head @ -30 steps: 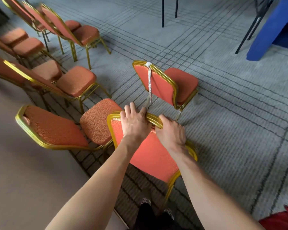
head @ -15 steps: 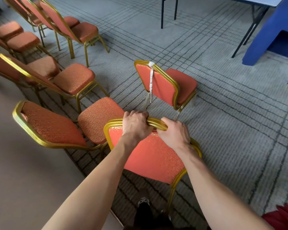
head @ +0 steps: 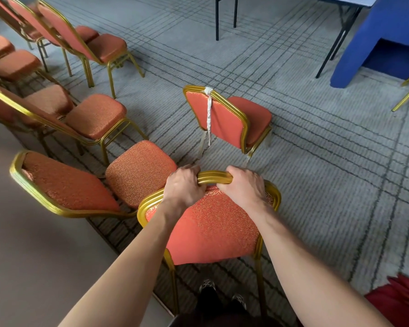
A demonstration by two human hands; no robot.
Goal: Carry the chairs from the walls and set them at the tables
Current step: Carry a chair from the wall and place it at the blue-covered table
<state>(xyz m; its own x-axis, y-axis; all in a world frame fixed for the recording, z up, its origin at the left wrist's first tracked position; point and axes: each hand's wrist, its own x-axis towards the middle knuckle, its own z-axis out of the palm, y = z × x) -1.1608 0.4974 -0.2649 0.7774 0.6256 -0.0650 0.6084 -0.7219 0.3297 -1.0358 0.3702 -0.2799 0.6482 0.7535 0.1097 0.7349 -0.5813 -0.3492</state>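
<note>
where both forearms reach forward and down, the held chair (head: 210,227) is gripped by the gold top rail (head: 214,178) of its backrest. the left hand (head: 183,185) is curled over the rail's left part and the right hand (head: 242,187) over its right part. the fingers of both are wrapped over the far side and clamped on the metal, and a short bare stretch of rail is left between the fists. the orange back panel lies just below the knuckles. two shoes (head: 207,285) are seen between the chair's rear legs on the grey carpet (head: 328,173). just left, another orange chair (head: 137,171) is set beside the beige wall (head: 21,244), with more lined up beyond it. farther ahead, a lone chair (head: 222,119) with a white strip (head: 209,114) tied to its back is stood apart from the row. dark table legs (head: 217,17) and a blue cloth (head: 376,38) are seen at the far edge.
</note>
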